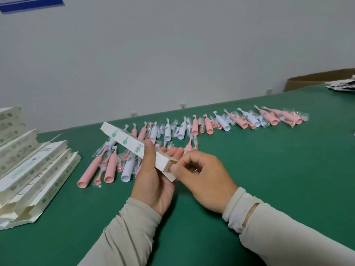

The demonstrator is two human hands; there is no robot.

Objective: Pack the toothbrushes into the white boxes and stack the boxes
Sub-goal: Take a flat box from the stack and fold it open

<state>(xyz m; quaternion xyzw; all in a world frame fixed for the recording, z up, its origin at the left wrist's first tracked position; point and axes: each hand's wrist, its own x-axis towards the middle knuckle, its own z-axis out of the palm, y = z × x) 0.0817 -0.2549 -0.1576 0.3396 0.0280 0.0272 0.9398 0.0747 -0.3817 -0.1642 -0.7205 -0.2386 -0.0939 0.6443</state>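
Green table (249, 189) fills the lower part of the view and runs back to a pale wall (172, 45). Along its left edge lies a stack (28, 169) of long white boxes, overlapping and fanned, several with end flaps open, apparently kept there within reach of the left arm. Across the middle, reaching toward the far right corner, is a spread of toothbrushes (211, 125) in pink and white, many in clear wrappers, laid side by side in a loose row so each can be picked out singly. A brown carton (307, 79) stands past the far right edge, with some printed papers (342, 85) lying beside it on the table.

Above the table's near middle, the left hand (153, 175) is wrapped around one white box (134, 148), holding it slanted with its far end raised, probably to steady the near end. The right hand (201, 177) pinches the flap at that near end between thumb and fingers, seemingly working it open or closed. Whether a toothbrush is inside cannot be told.
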